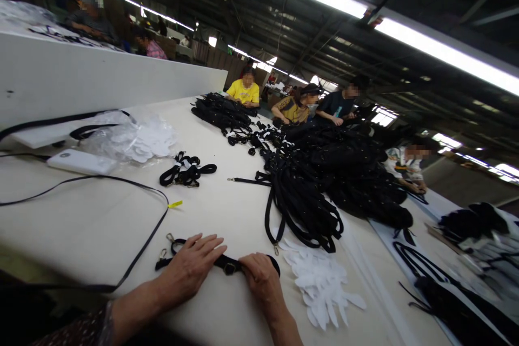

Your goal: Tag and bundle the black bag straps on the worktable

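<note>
A black strap (220, 261) with metal snap hooks (170, 238) at its left end and a metal buckle (230, 268) in its middle lies on the white table in front of me. My left hand (192, 264) rests over its left part, fingers stretched out and flat. At the other side of the buckle, my right hand (261, 280) has its fingers curled down on the strap, gripping it; a loop of strap shows beyond the knuckles. White leaf-shaped pieces (322, 281) are piled right of my right hand. Bundled black straps (186, 169) lie farther up the table.
A large heap of black straps (300, 200) covers the table's middle and right. At left are a clear bag of white pieces (141, 138), a white power bank-like box (81, 162) and a black cable (150, 238) with a yellow tag. Several people sit or stand around the table's far side.
</note>
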A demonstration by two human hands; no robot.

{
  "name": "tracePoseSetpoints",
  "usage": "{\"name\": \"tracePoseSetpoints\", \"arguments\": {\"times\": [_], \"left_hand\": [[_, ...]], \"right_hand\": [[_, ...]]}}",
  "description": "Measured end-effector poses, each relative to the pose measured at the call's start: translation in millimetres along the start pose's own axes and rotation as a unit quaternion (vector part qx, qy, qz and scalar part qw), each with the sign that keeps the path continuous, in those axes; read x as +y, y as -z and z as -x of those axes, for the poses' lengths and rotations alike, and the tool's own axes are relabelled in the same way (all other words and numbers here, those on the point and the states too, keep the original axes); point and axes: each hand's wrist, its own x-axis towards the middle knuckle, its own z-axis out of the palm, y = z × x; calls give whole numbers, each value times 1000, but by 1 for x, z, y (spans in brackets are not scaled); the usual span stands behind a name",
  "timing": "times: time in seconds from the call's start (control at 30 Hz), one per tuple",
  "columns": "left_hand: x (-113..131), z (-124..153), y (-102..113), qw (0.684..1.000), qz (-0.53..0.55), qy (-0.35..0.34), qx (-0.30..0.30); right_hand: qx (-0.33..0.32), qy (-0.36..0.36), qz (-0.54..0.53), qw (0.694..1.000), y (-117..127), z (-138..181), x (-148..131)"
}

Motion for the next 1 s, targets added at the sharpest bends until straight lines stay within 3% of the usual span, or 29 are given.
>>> {"name": "tracePoseSetpoints", "arguments": {"times": [0.2,0.37,0.67,1.0], "left_hand": [[-3,-9,-17,998,38,47,-5],[-2,-7,-16,997,50,57,-20],[-2,-8,-14,998,49,47,4],[-6,-4,-17,998,46,36,6]], "right_hand": [[50,21,27,998,5,5,-5],[75,41,45,995,6,17,-3],[50,-41,55,996,-2,23,4],[17,-74,35,997,6,21,8]]}}
